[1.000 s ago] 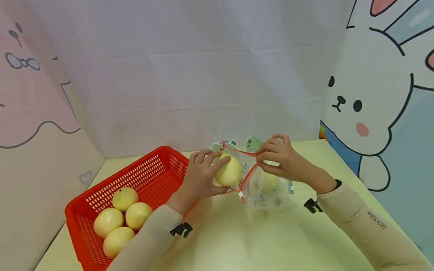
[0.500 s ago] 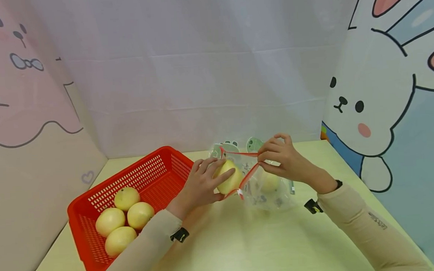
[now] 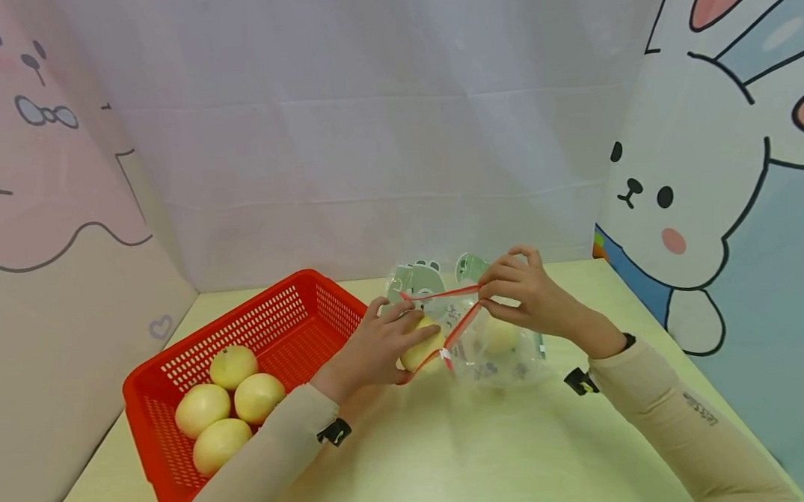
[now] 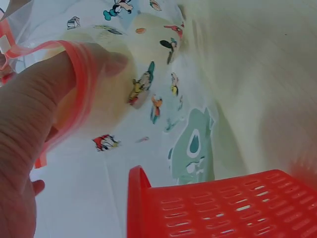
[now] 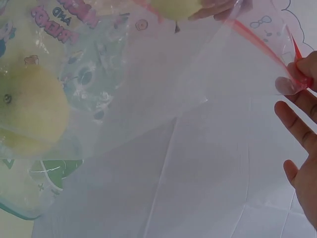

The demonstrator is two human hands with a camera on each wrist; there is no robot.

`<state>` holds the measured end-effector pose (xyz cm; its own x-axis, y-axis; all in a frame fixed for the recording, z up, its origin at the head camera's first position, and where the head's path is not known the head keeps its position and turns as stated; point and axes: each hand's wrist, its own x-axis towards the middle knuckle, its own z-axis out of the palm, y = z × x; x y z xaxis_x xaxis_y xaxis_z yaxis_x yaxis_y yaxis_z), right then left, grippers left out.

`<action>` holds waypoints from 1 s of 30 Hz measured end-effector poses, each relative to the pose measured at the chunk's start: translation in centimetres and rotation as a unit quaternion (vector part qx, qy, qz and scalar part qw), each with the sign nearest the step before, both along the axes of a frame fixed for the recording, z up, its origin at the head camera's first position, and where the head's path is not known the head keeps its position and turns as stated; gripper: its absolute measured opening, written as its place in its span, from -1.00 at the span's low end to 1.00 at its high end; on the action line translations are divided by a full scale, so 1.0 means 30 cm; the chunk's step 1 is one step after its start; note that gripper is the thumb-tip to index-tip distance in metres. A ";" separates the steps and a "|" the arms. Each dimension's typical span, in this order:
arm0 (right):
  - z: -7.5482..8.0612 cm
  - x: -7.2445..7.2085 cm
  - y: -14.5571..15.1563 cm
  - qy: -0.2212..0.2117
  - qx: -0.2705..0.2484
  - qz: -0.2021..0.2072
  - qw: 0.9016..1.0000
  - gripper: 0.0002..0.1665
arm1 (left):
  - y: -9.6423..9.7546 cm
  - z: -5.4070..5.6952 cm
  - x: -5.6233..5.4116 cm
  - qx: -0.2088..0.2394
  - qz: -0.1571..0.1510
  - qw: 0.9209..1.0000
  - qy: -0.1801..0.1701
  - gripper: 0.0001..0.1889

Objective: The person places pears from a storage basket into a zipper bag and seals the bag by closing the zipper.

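Note:
My left hand grips a round, pale yellow pear at the mouth of a clear zip bag. In the left wrist view the bag's red edge crosses over my fingers, and the pear sits inside the opening. My right hand pinches the red edge on the opposite side, holding the mouth apart. Another pear lies deeper in the bag; the right wrist view shows this pear through the printed plastic. The left thumb is partly hidden.
A red perforated basket stands on the left of the pale table, with several pears in its near end. Green cartoon-shaped items lie behind the bag. A white curtain hangs at the back.
My left hand has lowered the pear from in front of the bag's mouth into it, and the red edge now passes over the pear. My right hand has hardly moved.

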<state>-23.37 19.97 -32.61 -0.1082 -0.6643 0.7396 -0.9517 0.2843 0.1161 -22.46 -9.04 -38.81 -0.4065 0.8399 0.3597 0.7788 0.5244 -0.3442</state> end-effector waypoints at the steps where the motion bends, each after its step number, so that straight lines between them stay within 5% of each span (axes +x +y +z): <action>1: -0.001 0.000 0.000 -0.002 0.001 0.000 1.000 -0.60 | 0.002 0.004 0.002 -0.011 0.012 1.000 -0.006 -0.20; 11: -0.021 -0.004 -0.006 -0.015 0.019 0.002 1.000 -0.60 | 0.026 0.019 0.020 -0.069 0.088 0.990 -0.082 -0.20; 30: -0.019 0.002 -0.024 -0.036 0.038 0.010 0.999 -0.60 | 0.027 0.001 0.027 -0.073 0.128 0.986 -0.074 -0.15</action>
